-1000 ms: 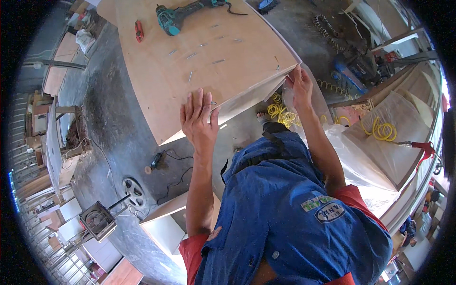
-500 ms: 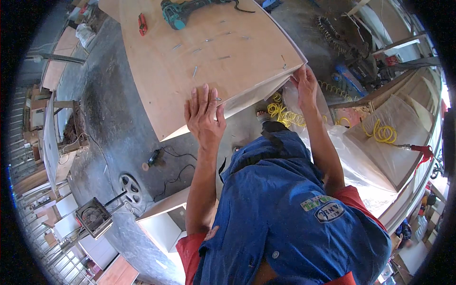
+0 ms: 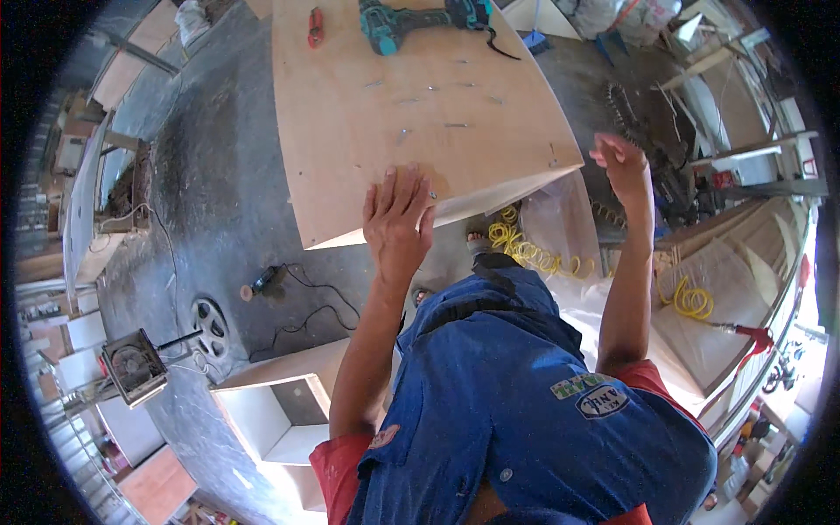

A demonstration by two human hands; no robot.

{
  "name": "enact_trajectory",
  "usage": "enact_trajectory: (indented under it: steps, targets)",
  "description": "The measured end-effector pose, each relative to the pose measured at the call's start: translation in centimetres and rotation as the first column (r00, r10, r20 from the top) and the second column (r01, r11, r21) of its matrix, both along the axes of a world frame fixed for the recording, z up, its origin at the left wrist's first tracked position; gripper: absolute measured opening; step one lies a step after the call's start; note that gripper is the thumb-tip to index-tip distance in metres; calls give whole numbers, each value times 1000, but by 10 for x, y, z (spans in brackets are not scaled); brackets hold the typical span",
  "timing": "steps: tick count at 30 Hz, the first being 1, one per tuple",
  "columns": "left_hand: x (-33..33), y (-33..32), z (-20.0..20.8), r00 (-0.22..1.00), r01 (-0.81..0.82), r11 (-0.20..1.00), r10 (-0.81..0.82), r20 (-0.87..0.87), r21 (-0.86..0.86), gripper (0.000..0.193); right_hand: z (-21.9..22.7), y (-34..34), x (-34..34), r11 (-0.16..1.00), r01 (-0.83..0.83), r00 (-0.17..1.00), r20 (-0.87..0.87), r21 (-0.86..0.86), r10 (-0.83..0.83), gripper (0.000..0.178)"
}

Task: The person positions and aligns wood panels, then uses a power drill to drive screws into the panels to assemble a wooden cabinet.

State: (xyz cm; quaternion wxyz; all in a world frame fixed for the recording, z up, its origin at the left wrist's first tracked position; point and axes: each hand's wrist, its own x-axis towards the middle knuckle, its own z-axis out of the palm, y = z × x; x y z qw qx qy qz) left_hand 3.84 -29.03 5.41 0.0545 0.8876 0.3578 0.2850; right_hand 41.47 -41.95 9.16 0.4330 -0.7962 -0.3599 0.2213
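Note:
A light plywood box (image 3: 350,140) stands in front of me, with its broad panel facing up. My left hand (image 3: 398,219) lies flat near the panel's front edge, fingers stretched out. A small screw (image 3: 433,195) is beside its fingers. Off the box's right corner, my right hand (image 3: 623,166) is raised in the air, loosely bent fingers toward the corner; I see nothing in it. Several loose screws (image 3: 455,125) are scattered over the panel. Toward its far side lie a teal and black cordless drill (image 3: 420,22) and a red utility knife (image 3: 316,28).
A yellow coiled air hose (image 3: 525,249) hangs near my feet on the right. On the floor to the left are a corded power tool (image 3: 260,282), a spoked wheel (image 3: 210,328) and a floodlight (image 3: 136,367). An open white-lined cabinet (image 3: 280,411) stands near my left elbow.
My right hand has let go of the box's right corner and moved up and to the right. My left hand stays flat on the panel. The whole view has shifted slightly.

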Motion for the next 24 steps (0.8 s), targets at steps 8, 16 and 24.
enact_trajectory:
  steps: [8,16,24]
  targets:
    - [-1,2,3,999,-6,999,7,33,-31,51,62,227,-71,814,-569,635,690,114,347,36]
    - [-6,4,2,999,-17,998,15,-35,-64,54,82,416,-60,482,-700,353,331,-527,875,94]
    - [-2,1,5,998,-49,995,52,29,-90,54,52,395,-54,664,-598,337,611,-449,716,87]
